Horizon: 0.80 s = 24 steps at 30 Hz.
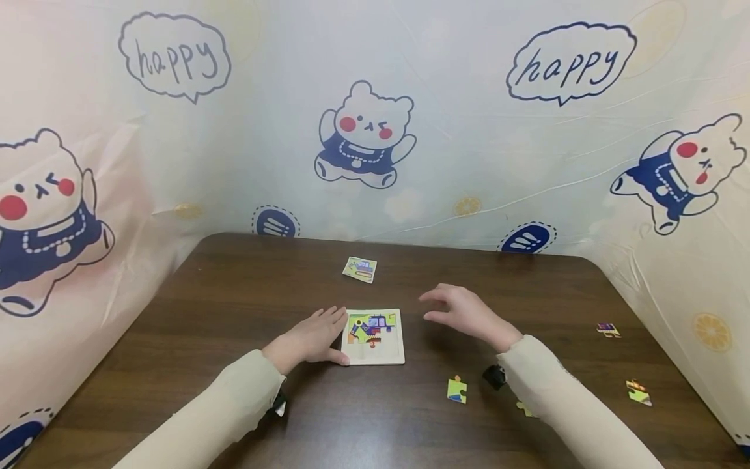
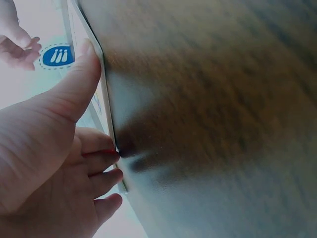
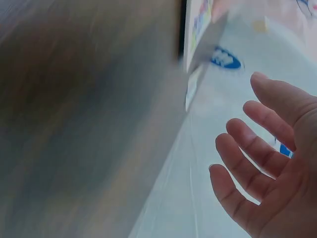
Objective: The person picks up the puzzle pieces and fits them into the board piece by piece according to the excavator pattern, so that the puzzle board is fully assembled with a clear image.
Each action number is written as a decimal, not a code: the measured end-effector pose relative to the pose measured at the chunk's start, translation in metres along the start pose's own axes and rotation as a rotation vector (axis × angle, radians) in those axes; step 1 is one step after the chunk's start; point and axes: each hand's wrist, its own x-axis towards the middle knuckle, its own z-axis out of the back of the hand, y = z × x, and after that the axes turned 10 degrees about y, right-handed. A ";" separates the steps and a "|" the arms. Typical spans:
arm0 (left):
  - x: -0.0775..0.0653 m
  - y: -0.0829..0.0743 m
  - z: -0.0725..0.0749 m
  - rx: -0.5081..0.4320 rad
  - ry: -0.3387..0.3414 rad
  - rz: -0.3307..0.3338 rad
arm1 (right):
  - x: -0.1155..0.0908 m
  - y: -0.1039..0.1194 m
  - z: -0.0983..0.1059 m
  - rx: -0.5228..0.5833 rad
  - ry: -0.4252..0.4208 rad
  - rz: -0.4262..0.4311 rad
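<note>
1. Puzzle board [image 1: 385, 354] on table [image 1: 363, 417] — left hand [image 1: 313, 335] rests along its left edge, fingers extended.
2. Right hand [image 1: 463, 316]: empty, fingers loose, just right of board.
3. Board likely light, stiff — steady by rim; loose piece [image 1: 455, 389] probably thin, pinch edges.

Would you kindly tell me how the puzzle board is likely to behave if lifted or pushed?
The puzzle board looks thin with straight edges, so probably stiff. Lying flat, it would likely slide rather than roll. The pieces in it might slip if it tilts, since bare space remains beside them.
</note>
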 end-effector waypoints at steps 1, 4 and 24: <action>0.000 0.000 0.000 0.002 -0.001 -0.001 | -0.004 -0.005 0.004 0.007 -0.018 -0.004; 0.000 0.000 0.000 0.003 -0.002 -0.004 | -0.017 -0.021 0.014 0.030 -0.064 -0.023; 0.000 0.000 0.000 -0.010 -0.002 -0.005 | -0.115 -0.116 0.083 0.019 -0.283 -0.281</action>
